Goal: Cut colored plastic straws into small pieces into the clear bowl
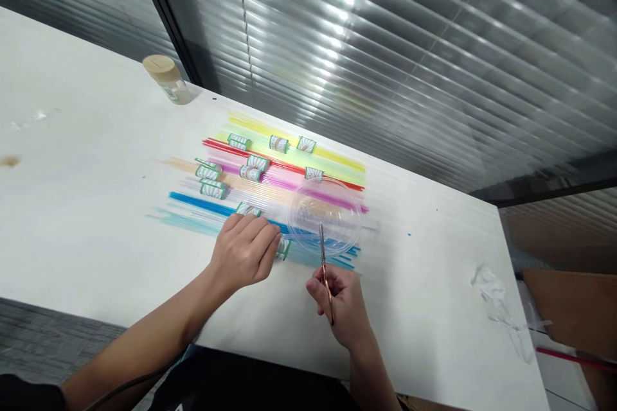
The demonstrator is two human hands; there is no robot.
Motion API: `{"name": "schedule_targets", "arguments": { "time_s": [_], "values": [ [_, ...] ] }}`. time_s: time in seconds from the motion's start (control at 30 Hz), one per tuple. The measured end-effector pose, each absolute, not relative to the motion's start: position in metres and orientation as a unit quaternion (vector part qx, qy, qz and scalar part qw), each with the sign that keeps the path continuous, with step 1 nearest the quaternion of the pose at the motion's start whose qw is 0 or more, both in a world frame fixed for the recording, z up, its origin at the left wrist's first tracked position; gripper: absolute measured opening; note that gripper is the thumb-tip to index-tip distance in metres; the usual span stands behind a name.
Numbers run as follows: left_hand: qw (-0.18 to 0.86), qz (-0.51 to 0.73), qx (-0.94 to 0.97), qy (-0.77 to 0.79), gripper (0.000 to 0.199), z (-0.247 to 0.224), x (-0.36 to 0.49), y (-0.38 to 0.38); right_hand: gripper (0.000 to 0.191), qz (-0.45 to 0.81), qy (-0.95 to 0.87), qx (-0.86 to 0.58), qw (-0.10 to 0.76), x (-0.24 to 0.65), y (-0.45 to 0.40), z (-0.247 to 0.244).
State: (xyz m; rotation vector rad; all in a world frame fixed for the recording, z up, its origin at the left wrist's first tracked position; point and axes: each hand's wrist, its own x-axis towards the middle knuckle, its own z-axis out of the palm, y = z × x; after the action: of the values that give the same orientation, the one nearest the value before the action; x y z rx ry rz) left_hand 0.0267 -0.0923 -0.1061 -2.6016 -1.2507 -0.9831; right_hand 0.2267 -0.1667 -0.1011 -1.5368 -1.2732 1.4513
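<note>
My left hand (245,249) is closed on a thin pale-blue plastic strand (299,237), which sticks out to the right from its fingers. In my right hand (343,305) is a pair of scissors (323,263) with copper-coloured handles, its blades pointing away from me. The blades meet the strand over a clear plastic bowl (291,212); whether they are fully closed I cannot make out. Beneath lie bundles of coloured strands: yellow ones (337,157), red ones (284,164) and blue ones (202,202). Several bundles carry white-and-green paper labels (278,144).
A clear jar with a tan lid (168,80) stands near the table's back edge. Crumpled clear plastic (491,286) lies at the right edge of the white table (414,308). Behind the table is a glass partition with blinds (366,64). A cardboard box (573,305) is beyond the right end.
</note>
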Motion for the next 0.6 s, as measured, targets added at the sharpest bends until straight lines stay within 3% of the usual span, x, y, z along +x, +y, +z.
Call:
{"name": "schedule_targets", "arguments": {
  "time_s": [0.6],
  "values": [
    [0.050, -0.304, -0.856, -0.415, 0.016, -0.1046, 0.0269, -0.0918, 0.046, 0.543, -0.482, -0.608, 0.322, 0.2255, -0.1653, -0.0999]
  ]
}}
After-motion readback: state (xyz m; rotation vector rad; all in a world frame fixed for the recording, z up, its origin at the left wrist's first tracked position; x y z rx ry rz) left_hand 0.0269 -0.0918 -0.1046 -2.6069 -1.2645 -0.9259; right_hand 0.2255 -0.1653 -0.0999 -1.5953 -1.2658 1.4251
